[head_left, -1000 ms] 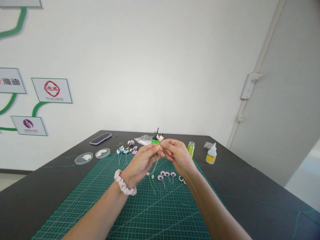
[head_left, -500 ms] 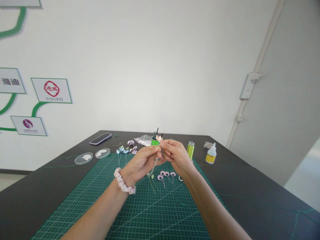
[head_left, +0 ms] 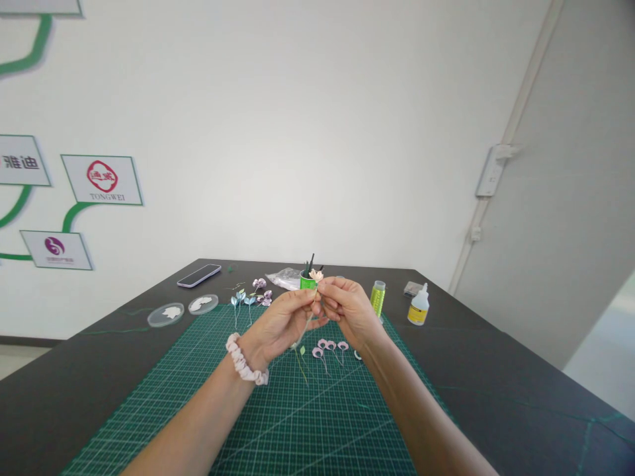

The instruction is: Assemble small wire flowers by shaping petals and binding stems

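Observation:
A small pale pink artificial flower point(head_left: 316, 275) stands upright above my fingertips. My left hand point(head_left: 285, 320), with a light scrunchie point(head_left: 244, 362) at its wrist, pinches the flower's thin stem just below the bloom. Close against it, my right hand point(head_left: 350, 307) also pinches at the base of the flower; the fingers hide what exactly lies between them. The stem slants down beneath my left hand. On the mat below lie several pinkish-purple wire petals point(head_left: 331, 346) and a small green leaf point(head_left: 302, 351) on a wire.
Blue flowers point(head_left: 241, 299) and purple flowers point(head_left: 265, 297) lie at the green cutting mat's point(head_left: 297, 423) far edge. Behind are a green pen cup point(head_left: 307, 281) and a plastic bag point(head_left: 285, 277). Thread spool point(head_left: 378, 299) and glue bottle point(head_left: 419, 307) stand right; two dishes point(head_left: 166, 315) and a phone point(head_left: 199, 276) left.
The flower has turned slightly between my fingertips. Both hands stay in almost the same place, and the things on the table have not moved.

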Available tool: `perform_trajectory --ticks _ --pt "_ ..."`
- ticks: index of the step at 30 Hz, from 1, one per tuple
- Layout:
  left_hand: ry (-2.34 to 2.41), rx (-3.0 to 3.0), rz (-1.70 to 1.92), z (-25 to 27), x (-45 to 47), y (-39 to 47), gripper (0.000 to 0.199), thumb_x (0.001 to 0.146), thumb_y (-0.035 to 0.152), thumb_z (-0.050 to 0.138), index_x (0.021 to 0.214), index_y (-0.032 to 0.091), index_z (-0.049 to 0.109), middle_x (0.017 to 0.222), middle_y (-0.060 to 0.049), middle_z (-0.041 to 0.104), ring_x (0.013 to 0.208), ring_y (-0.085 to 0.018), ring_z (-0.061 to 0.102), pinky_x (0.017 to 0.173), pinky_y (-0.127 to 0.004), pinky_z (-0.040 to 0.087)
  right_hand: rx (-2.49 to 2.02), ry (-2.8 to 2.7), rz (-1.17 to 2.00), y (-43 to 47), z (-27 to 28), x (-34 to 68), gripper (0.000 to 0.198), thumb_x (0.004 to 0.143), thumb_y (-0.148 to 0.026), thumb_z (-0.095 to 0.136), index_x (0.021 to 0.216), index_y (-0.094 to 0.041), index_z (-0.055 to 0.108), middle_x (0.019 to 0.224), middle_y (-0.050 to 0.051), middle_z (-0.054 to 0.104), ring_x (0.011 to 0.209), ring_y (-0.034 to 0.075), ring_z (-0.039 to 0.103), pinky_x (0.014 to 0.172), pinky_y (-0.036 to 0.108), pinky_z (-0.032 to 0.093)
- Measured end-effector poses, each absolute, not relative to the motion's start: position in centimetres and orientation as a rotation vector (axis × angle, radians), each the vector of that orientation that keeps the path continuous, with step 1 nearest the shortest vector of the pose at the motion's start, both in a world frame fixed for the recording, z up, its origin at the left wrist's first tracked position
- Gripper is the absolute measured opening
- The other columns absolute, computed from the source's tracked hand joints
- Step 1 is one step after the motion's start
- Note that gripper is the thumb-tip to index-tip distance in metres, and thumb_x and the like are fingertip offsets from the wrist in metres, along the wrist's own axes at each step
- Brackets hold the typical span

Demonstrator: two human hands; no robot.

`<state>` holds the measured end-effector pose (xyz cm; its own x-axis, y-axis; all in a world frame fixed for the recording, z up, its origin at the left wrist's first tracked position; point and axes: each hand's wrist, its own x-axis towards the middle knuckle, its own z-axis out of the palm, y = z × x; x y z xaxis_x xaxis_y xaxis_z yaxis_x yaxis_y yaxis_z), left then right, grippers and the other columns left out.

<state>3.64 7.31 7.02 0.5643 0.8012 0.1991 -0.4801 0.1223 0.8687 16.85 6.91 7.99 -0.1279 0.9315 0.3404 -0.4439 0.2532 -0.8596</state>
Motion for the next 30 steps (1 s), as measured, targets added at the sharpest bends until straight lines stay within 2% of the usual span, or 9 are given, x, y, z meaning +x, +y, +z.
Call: perform_trajectory --ticks 5,11,16,22,30 --pt "0.362 1.146 1.02 7.2 3.7 7.2 0.023 0.077 0.031 0.071 0.061 0.014 0.067 0.066 -0.003 0.062 0.071 -0.015 0.059 0.084 -0.034 0.045 -0.582 -1.14 1.261 6.8 8.2 16.7 0.022 0.058 -0.032 0.078 0.053 -0.015 0.064 0.039 -0.008 0.039 0.035 0.004 0.034 0.034 0.018 0.017" --pt "0.439 1.301 1.128 7.5 3.8 6.9 0.021 0.08 0.03 0.068 0.063 0.016 0.067 0.065 -0.002 0.063 0.073 -0.016 0.059 0.082 -0.032 0.042 -0.6 -1.106 1.232 6.7 8.2 16.7 0.029 0.056 -0.032 0.08 0.048 -0.017 0.057 0.039 -0.008 0.039 0.035 0.003 0.029 0.034 0.018 0.017" --pt "0.443 1.348 1.172 7.8 4.0 6.6 0.024 0.082 0.028 0.063 0.062 0.016 0.068 0.066 -0.003 0.065 0.073 -0.017 0.06 0.08 -0.031 0.042 -0.608 -1.108 1.226 6.8 8.2 16.7 0.026 0.057 -0.035 0.081 0.055 -0.015 0.064 0.039 -0.008 0.038 0.037 0.004 0.034 0.035 0.018 0.018" --pt "0.504 1.382 1.239 8.0 4.2 6.4 0.024 0.079 0.034 0.066 0.065 0.016 0.069 0.066 -0.004 0.068 0.075 -0.019 0.062 0.078 -0.032 0.042 -0.615 -1.114 1.205 6.9 8.2 16.7 0.024 0.058 -0.035 0.081 0.059 -0.015 0.068 0.04 -0.008 0.038 0.039 0.005 0.031 0.035 0.018 0.019" --pt "0.548 1.434 1.274 8.1 4.2 6.3 0.024 0.084 0.03 0.059 0.066 0.016 0.068 0.071 -0.005 0.07 0.076 -0.019 0.064 0.08 -0.034 0.044 -0.635 -1.118 1.185 6.9 8.2 16.8 0.024 0.058 -0.035 0.081 0.059 -0.015 0.068 0.041 -0.007 0.04 0.041 0.005 0.031 0.035 0.018 0.018"
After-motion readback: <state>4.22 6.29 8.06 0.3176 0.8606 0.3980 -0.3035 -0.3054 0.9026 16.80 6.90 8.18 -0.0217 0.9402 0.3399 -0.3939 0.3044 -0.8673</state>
